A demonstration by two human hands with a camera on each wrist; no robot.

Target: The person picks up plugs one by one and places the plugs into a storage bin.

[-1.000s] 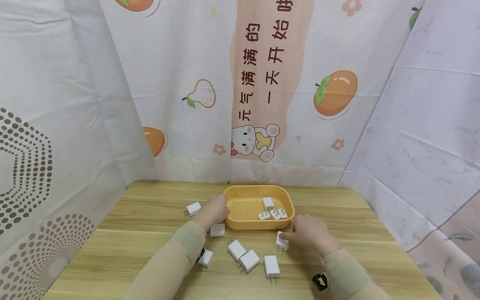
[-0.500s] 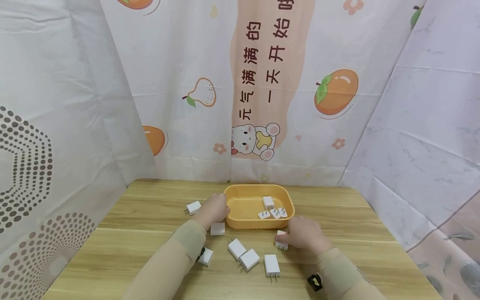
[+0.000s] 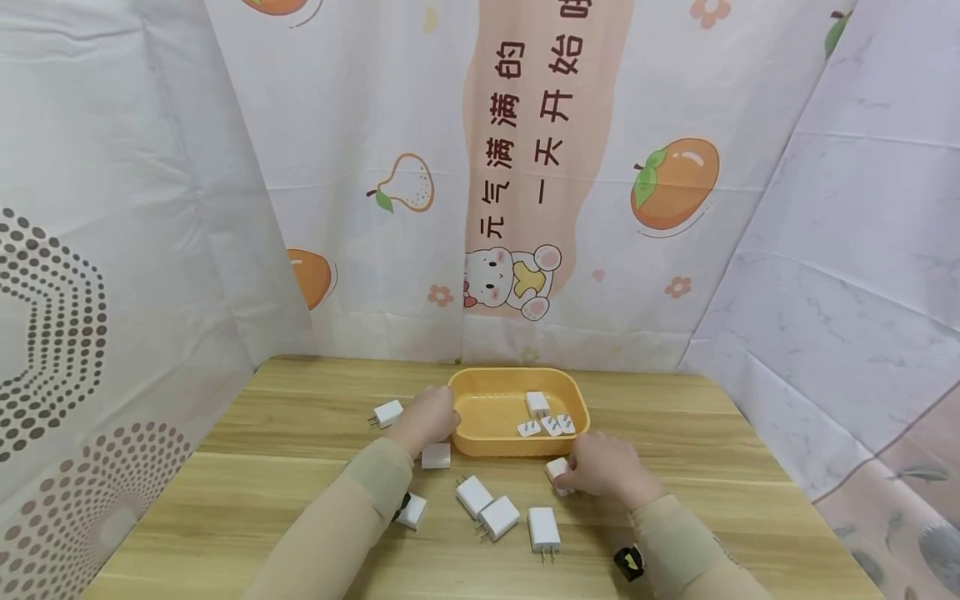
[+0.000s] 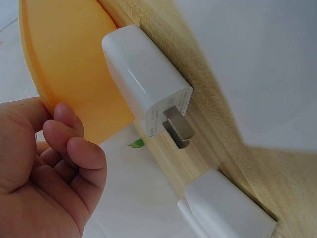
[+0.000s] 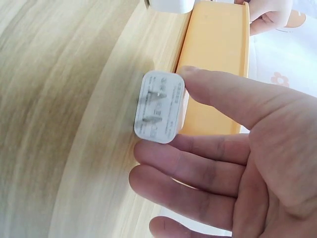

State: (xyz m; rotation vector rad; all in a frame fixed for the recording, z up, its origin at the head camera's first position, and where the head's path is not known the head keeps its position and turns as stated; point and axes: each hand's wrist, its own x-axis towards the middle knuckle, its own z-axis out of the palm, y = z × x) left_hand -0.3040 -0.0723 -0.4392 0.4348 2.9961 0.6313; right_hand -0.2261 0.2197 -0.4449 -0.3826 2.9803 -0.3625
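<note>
My right hand (image 3: 609, 468) pinches a white charger plug (image 5: 159, 106) between thumb and fingers, just in front of the bin's right end. Its pronged face points toward the right wrist camera, with the tabletop close beside it. With my left hand (image 3: 426, 417) I hold the left rim of a yellow plastic bin (image 3: 517, 447); the left wrist view shows the fingers (image 4: 86, 152) curled at that rim. Inside the bin, toward its right side, lie several white charger plugs (image 3: 537, 404), some with prongs up.
On the wooden table (image 3: 300, 467), a charger (image 3: 387, 413) lies left of the bin, and another (image 3: 435, 456) by its front left corner. Two touching chargers (image 3: 498, 517) lie in front, with one (image 3: 543, 529) to their right. My left sleeve partly covers another charger (image 3: 412, 511).
My right hand has moved slightly left and closed around the charger, which has turned so its prongs no longer show in the head view. The left hand and the bin stay in place.
</note>
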